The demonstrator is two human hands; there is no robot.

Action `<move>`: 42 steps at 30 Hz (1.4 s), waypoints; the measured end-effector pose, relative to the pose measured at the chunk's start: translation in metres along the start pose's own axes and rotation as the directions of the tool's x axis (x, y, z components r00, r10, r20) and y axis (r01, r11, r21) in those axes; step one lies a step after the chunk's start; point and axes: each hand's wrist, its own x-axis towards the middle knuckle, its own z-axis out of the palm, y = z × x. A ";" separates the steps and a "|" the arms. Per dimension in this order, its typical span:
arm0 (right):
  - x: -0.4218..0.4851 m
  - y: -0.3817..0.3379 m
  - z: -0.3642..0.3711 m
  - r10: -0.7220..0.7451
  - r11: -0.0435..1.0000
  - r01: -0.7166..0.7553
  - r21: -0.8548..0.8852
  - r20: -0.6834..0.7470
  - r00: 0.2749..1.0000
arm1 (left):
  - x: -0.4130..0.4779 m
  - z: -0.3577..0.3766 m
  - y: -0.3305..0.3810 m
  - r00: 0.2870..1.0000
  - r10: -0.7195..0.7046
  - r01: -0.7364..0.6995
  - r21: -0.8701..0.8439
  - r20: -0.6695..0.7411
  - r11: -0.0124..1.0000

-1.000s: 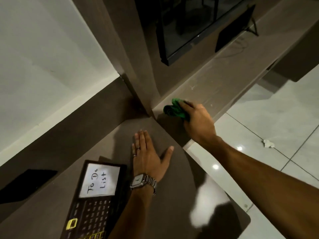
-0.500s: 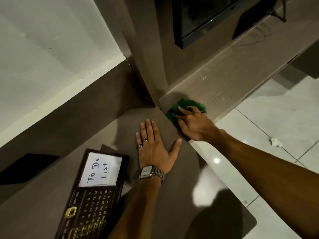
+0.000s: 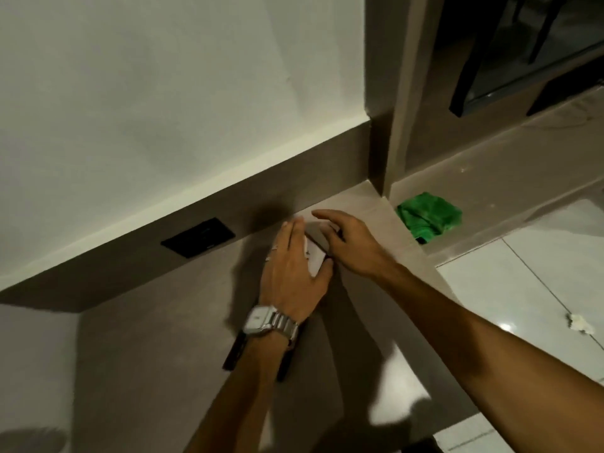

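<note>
A dark desk board with a white note panel [image 3: 316,259] lies on the brown desk [image 3: 157,338], mostly hidden under my left arm. Its dark lower edge [image 3: 232,354] shows beside my wrist. My left hand [image 3: 291,273], with a metal watch, grips the board's upper part, fingers on one side and thumb on the other. My right hand [image 3: 353,246] reaches in from the right, its fingers touching the board's top right corner. A crumpled green cloth [image 3: 429,215] lies apart on the lower shelf to the right.
A black socket plate [image 3: 197,237] sits in the brown back panel under the white wall. A dark screen [image 3: 523,50] stands on the shelf at top right. White floor tiles [image 3: 523,289] lie right of the desk, with a paper scrap [image 3: 580,323].
My right hand let go of the green cloth and came left to the board. My left hand left the bare desk and took hold of the board. The view swung left.
</note>
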 end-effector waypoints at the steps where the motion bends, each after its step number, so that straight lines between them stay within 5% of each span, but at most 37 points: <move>1: 0.002 -0.006 0.007 0.022 0.999 -0.022 0.023 0.026 0.999 | -0.013 -0.013 -0.008 0.997 -0.070 0.070 -0.002 0.009 0.998; 4: 0.003 -0.023 0.027 0.042 0.995 -0.049 0.089 0.077 0.996 | -0.061 -0.050 -0.044 0.956 -0.262 0.264 0.002 0.129 0.964; 8: 0.002 -0.027 0.044 0.118 0.984 -0.113 0.137 -0.025 0.993 | -0.111 -0.080 -0.083 0.843 -0.420 0.434 0.036 0.336 0.900; 13: 0.003 -0.026 0.044 0.256 0.953 -0.236 0.189 -0.088 0.963 | -0.132 -0.076 -0.106 0.773 -0.586 0.630 -0.175 0.244 0.757; 24: -0.046 -0.013 0.030 0.344 0.920 -0.311 0.238 -0.112 0.932 | -0.116 -0.096 -0.142 0.776 -0.630 0.599 -0.359 0.040 0.716; 42: -0.069 -0.025 0.036 0.320 0.911 -0.289 0.293 -0.062 0.945 | -0.117 -0.101 -0.162 0.796 -0.605 0.569 -0.355 0.011 0.742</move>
